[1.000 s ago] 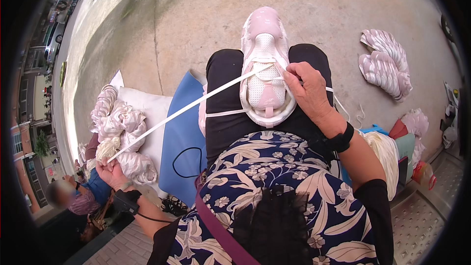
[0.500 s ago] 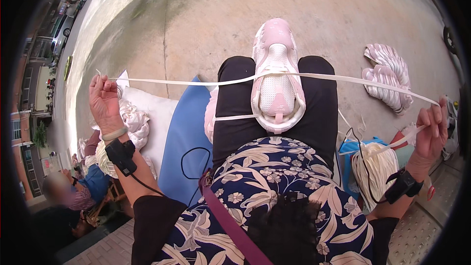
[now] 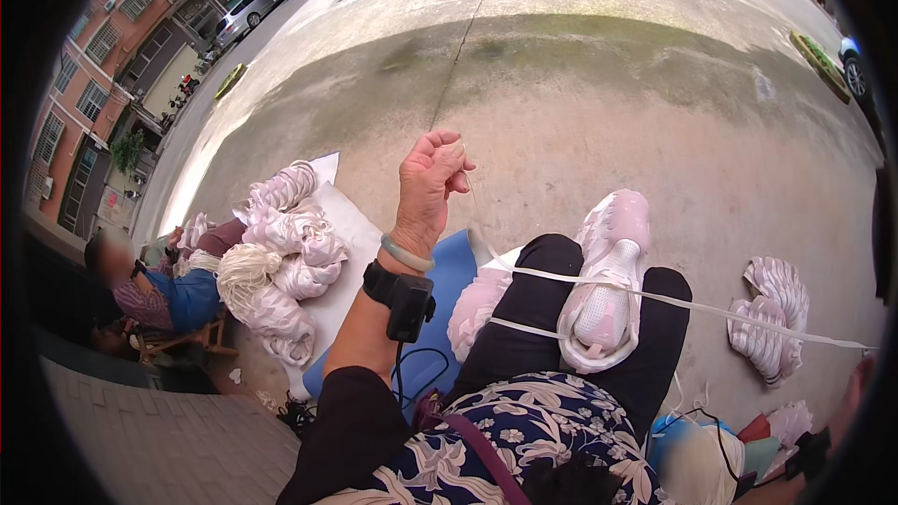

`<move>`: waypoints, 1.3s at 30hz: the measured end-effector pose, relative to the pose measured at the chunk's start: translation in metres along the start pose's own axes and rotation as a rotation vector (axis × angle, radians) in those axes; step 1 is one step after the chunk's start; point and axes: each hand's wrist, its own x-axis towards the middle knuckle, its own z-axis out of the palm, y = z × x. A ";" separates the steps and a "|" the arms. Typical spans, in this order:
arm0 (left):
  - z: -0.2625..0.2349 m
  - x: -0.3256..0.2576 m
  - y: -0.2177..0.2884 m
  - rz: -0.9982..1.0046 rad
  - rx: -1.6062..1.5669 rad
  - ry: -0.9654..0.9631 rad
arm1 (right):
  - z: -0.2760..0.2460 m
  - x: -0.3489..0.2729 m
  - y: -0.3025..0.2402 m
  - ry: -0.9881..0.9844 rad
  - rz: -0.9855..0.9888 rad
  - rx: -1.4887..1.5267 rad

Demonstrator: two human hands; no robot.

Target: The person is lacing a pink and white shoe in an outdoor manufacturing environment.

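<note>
A pink and white sneaker (image 3: 603, 290) rests between my thighs, toe pointing away from me. A flat white shoelace (image 3: 673, 302) crosses over its tongue and runs out to both sides. My left hand (image 3: 435, 173) is raised ahead of my left knee, fingers closed on one side of the lace, which curves down slackly to the shoe. Toward the right rim the other side stretches straight to my right hand (image 3: 856, 388), which is dim and partly cut off, its fingertips hardly visible. Another pink shoe (image 3: 477, 313) lies beside my left thigh, partly hidden.
Bundled pink-white shoe pieces (image 3: 299, 248) and a cream lace hank (image 3: 248, 273) lie on a white sheet at left. More stacked shoe pieces (image 3: 772, 318) lie on the concrete at right. A blue bag (image 3: 669, 435) stands by my right hip. Another person (image 3: 178, 290) sits far left.
My view has swung left. The left hand has come inward and forward, and its side of the lace has gone from taut to slack. The right hand now sits at the rim.
</note>
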 end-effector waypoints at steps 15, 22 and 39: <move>0.101 -0.063 -0.062 -0.319 -0.139 -0.414 | 0.201 -0.142 0.289 -0.549 0.661 -0.513; 0.116 -0.076 -0.073 -0.367 -0.185 -0.506 | 0.211 -0.154 0.317 -0.673 0.272 -0.838; 0.124 -0.079 -0.083 -0.465 -0.136 -0.510 | 0.200 -0.153 0.326 -0.515 0.628 -0.543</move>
